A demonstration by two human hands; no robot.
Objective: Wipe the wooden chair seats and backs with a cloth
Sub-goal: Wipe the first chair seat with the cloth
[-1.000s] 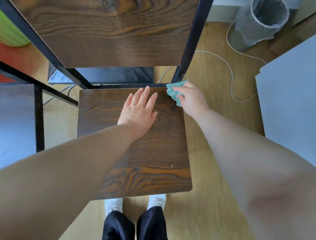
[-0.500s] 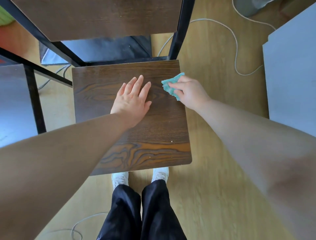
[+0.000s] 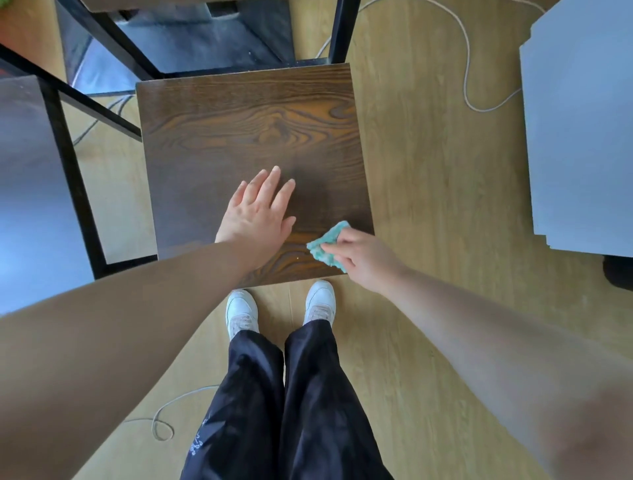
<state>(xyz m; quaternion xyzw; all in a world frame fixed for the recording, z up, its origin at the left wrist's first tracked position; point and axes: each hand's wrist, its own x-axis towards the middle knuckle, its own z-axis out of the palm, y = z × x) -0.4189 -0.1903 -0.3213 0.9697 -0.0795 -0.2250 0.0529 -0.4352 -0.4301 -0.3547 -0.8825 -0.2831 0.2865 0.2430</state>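
One wide-angle view, worn on the person's head, looks almost straight down and close onto the chair seat (image 3: 246,137). Both forearms (image 3: 137,325) enter from the lower corners, and the person's shoes (image 3: 241,310) on the floor (image 3: 428,205) sit at bottom centre.

The chair back (image 3: 144,4) is cut off by the top edge — only a sliver shows. The right hand (image 3: 364,258) hides part of the cloth (image 3: 325,246); the left forearm (image 3: 137,308) covers the seat's (image 3: 253,137) near corner.
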